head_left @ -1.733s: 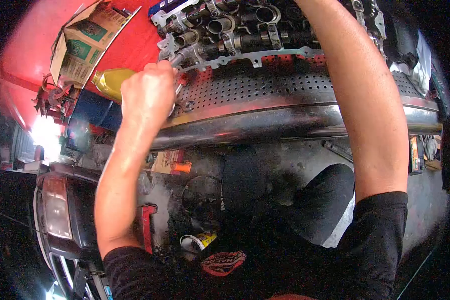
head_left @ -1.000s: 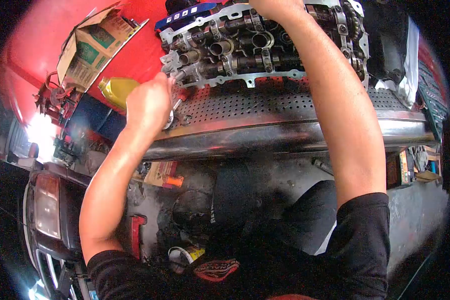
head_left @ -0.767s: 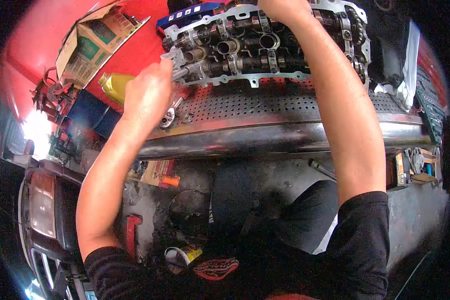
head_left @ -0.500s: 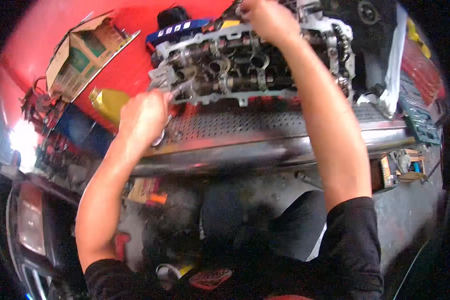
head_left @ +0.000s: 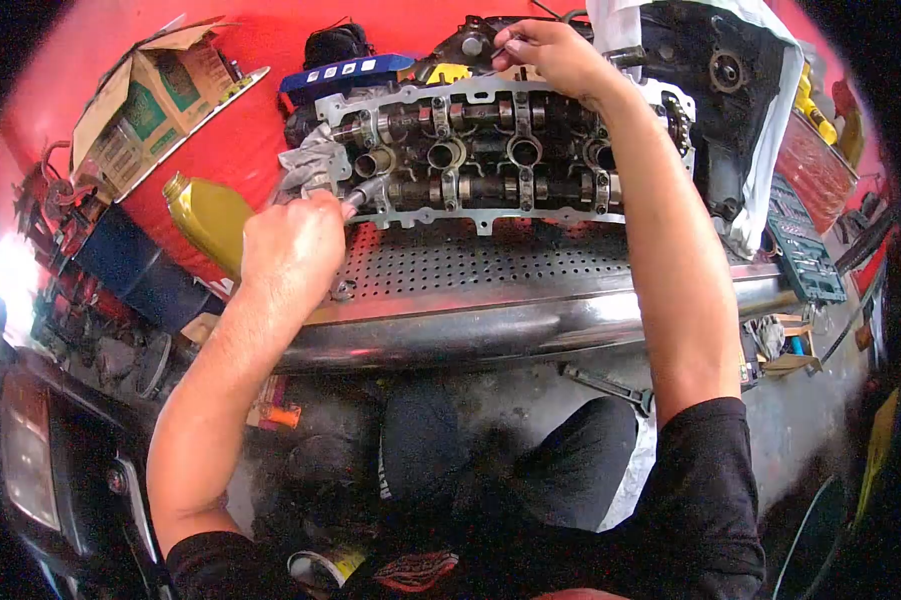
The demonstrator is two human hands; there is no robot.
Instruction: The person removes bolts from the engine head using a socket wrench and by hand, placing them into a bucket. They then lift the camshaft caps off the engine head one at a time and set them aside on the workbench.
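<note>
An engine cylinder head (head_left: 483, 155) with two rows of shafts lies across a perforated metal surface (head_left: 440, 262). At its front left corner my left hand (head_left: 292, 240) is closed round a metal tool (head_left: 368, 192), whose end points over the head. My right hand (head_left: 550, 60) is above the back edge of the head, its thumb and fingers pinched together on a small dark piece too small to name. Beside the left end of the head lies a crumpled grey cloth (head_left: 310, 163).
A yellow bottle (head_left: 210, 220) and a cardboard box (head_left: 150, 120) are at the left. Behind the head sits a blue tray (head_left: 348, 72). At the right are a black cover (head_left: 715, 110) on white cloth and an open socket set (head_left: 805, 245).
My right hand has moved slightly right and down in the view, with its fingers more visible. The view has shifted and is sharper; my left hand remains at the head's front left corner.
</note>
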